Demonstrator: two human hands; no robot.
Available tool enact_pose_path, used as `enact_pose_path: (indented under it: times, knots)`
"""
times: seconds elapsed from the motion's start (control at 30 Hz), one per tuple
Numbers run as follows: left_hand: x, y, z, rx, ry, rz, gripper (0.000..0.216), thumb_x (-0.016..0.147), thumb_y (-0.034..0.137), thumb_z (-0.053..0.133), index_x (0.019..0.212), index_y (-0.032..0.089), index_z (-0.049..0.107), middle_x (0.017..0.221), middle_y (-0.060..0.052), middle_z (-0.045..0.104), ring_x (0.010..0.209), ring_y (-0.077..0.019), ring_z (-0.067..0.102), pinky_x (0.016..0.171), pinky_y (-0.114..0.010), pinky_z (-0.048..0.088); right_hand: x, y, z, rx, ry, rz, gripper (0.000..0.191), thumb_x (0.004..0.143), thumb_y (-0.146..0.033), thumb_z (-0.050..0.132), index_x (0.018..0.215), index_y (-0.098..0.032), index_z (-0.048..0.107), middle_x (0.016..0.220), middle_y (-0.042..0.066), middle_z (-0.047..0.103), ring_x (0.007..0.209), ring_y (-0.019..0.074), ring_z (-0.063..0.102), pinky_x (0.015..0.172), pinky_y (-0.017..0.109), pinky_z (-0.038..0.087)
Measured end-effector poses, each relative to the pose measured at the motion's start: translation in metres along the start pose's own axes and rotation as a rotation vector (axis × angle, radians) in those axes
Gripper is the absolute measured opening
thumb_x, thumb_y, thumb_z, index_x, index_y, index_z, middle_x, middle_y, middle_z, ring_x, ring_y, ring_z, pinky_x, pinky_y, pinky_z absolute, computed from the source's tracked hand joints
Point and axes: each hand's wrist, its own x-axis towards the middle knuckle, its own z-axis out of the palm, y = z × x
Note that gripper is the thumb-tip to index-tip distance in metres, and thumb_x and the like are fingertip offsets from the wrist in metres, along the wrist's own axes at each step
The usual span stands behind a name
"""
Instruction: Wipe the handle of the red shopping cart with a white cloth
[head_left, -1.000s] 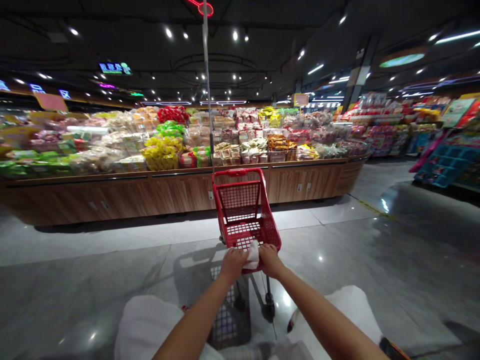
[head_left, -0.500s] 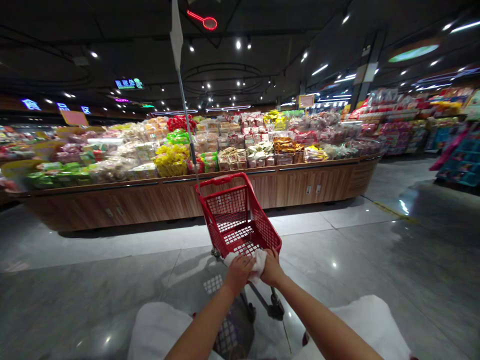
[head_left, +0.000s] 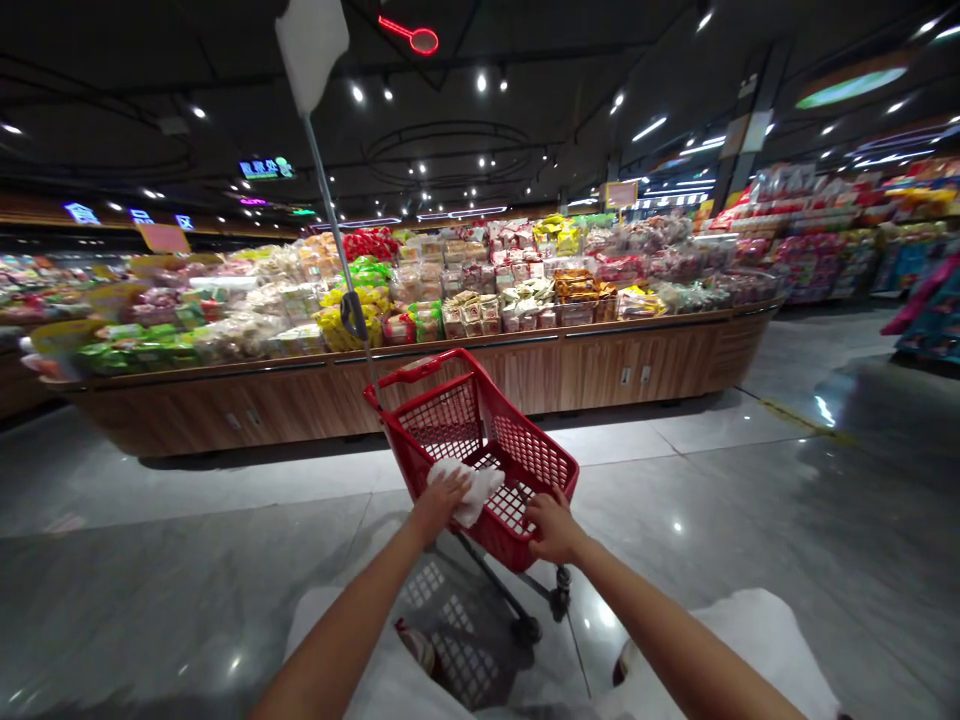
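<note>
1. Head view: one red shopping cart (head_left: 536,445), glossy and apparently plastic, its tapering basket pierced by a square grid; we find it on the floor directly before the person, handle at the far end.
2. One white cloth (head_left: 480,492), soft, crumpled, possibly paper, draped over the basket's near left edge.
3. One slim grey pole (head_left: 327,190), rising beside the cart's handle, a dark fitting partway up and a flat white panel (head_left: 313,50) on top.
4. Floor (head_left: 735,520), grey, smooth and polished, reflecting lamps; we note a gridded shadow beneath the cart.
5. Display stand (head_left: 600,375), long, wood-grained, rounded at the ends, heaped with packets (head_left: 471,314) in red, green, yellow and clear wrapping.
6. Room: black ceiling with spotlights, a red neon outline (head_left: 424,40), lit signs at left, a pillar (head_left: 742,140) at right.
7. Left hand (head_left: 441,503): fingers extended and slightly parted over the cloth; whether they pinch it we cannot tell.
8. Right hand (head_left: 553,528): fingers bent over the basket's rim at its near right corner, gripping it, well clear of the cloth.
</note>
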Motion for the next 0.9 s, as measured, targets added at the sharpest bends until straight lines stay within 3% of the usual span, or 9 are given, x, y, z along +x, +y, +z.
enact_pose_path:
  times: [0.1,0.2,0.3,0.5,0.6,0.7,0.83,0.9]
  knots:
    - [0.018,0.053,0.015,-0.039,0.001,0.013,0.036,0.090,0.034,0.054,0.125,0.026,0.055,0.122,-0.007,0.062,0.119,-0.0248,0.050,0.109,-0.053,0.026,-0.004,-0.026,0.009,0.048,0.017,-0.035,0.028,0.079,-0.034,0.056,0.102,-0.020,0.064,0.102,0.007,0.067,0.102,0.0247,0.056,0.107,0.045,0.018]
    - [0.026,0.073,0.018,-0.024,-0.042,0.085,0.036,0.087,0.037,0.059,0.121,0.026,0.058,0.112,-0.007,0.065,0.110,-0.0247,0.053,0.104,-0.051,0.030,-0.008,-0.029,0.013,0.016,0.018,0.017,0.022,0.087,-0.026,0.048,0.102,-0.020,0.064,0.099,0.007,0.069,0.099,0.0233,0.058,0.105,0.043,0.022]
    - [0.023,0.046,0.008,0.008,-0.067,0.133,0.031,0.086,0.025,0.060,0.117,0.025,0.060,0.111,-0.006,0.065,0.107,-0.0221,0.055,0.102,-0.045,0.033,-0.013,-0.017,0.012,-0.033,-0.021,-0.025,0.017,0.087,-0.020,0.050,0.096,-0.020,0.064,0.097,0.006,0.069,0.100,0.0227,0.058,0.104,0.041,0.022]
    - [0.003,-0.053,-0.030,0.153,0.009,-0.097,0.033,0.087,0.027,0.057,0.120,0.023,0.058,0.122,-0.009,0.060,0.121,-0.0248,0.048,0.109,-0.052,0.026,-0.022,0.001,0.009,-0.072,-0.048,-0.055,0.010,0.087,-0.021,0.051,0.087,-0.018,0.061,0.091,0.006,0.067,0.094,0.0209,0.057,0.095,0.036,0.027]
    - [0.002,-0.059,-0.033,0.185,0.053,-0.189,0.032,0.089,0.031,0.054,0.121,0.024,0.057,0.125,-0.009,0.059,0.125,-0.0276,0.045,0.108,-0.055,0.027,-0.025,0.003,0.004,-0.073,-0.052,-0.065,0.012,0.089,-0.022,0.049,0.086,-0.018,0.060,0.090,0.005,0.067,0.092,0.0194,0.056,0.094,0.034,0.027]
    - [0.011,-0.015,-0.019,0.141,0.141,-0.224,0.027,0.093,0.029,0.047,0.117,0.024,0.059,0.117,-0.008,0.063,0.118,-0.0248,0.051,0.108,-0.053,0.029,-0.024,0.007,-0.001,-0.082,-0.058,-0.053,0.014,0.089,-0.024,0.048,0.088,-0.018,0.061,0.091,0.005,0.066,0.092,0.0193,0.055,0.095,0.035,0.026]
    - [0.029,0.073,0.003,-0.025,0.179,-0.103,0.031,0.097,0.027,0.039,0.121,0.020,0.056,0.114,-0.008,0.065,0.108,-0.0198,0.056,0.103,-0.041,0.039,-0.017,0.014,-0.005,-0.053,-0.042,-0.058,0.018,0.086,-0.027,0.051,0.097,-0.019,0.064,0.095,0.006,0.066,0.093,0.0209,0.055,0.094,0.037,0.026]
    - [0.038,0.102,0.006,-0.081,0.141,-0.016,0.032,0.097,0.027,0.040,0.125,0.020,0.054,0.115,-0.007,0.065,0.108,-0.0188,0.057,0.099,-0.037,0.042,-0.015,0.018,-0.006,-0.015,-0.011,-0.055,0.021,0.084,-0.025,0.050,0.099,-0.021,0.065,0.099,0.005,0.067,0.097,0.0212,0.055,0.095,0.038,0.026]
